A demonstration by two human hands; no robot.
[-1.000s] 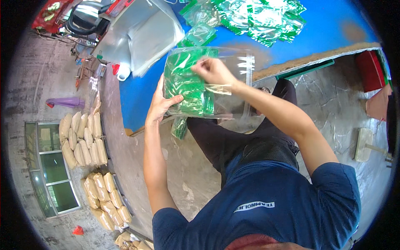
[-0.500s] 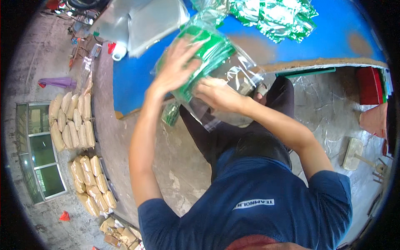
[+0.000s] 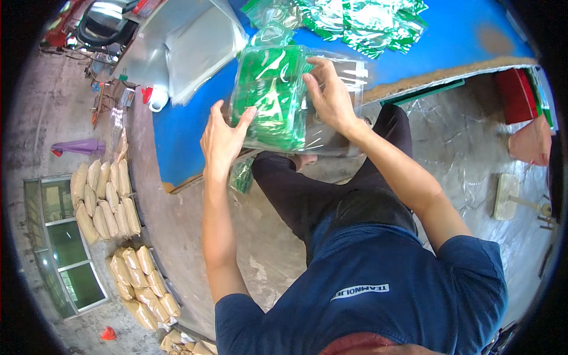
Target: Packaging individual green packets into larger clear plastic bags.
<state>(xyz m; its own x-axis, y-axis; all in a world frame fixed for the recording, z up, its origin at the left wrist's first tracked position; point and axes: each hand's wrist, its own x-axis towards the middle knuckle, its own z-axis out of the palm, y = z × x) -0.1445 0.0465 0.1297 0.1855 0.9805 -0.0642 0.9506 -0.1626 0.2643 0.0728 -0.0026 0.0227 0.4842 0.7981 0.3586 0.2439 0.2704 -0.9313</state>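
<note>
A flat stack of green packets in a clear plastic bag [image 3: 275, 97] lies at the near edge of the blue table, partly overhanging it. The bag's loose, see-through part [image 3: 343, 115] spreads out to the right of the green. My left hand [image 3: 223, 139] is at the stack's left edge, fingers apart, its thumb touching the plastic. On the other side, my right hand [image 3: 331, 97] rests against the stack's upper right edge with thumb and fingers spread. Neither hand is closed round the bag.
Green and silver packets [image 3: 367, 23] are heaped at the table's far side. Clear plastic sheets [image 3: 201, 50] lie at the far left, near a white mug [image 3: 156, 99]. Another green packet [image 3: 241, 176] shows below the table edge. Filled sacks [image 3: 103, 201] stand along the left wall.
The green stack has turned more upright and lies flatter. My right hand has moved up from its lower edge to its upper right side; my left hand has slid down to the left edge.
</note>
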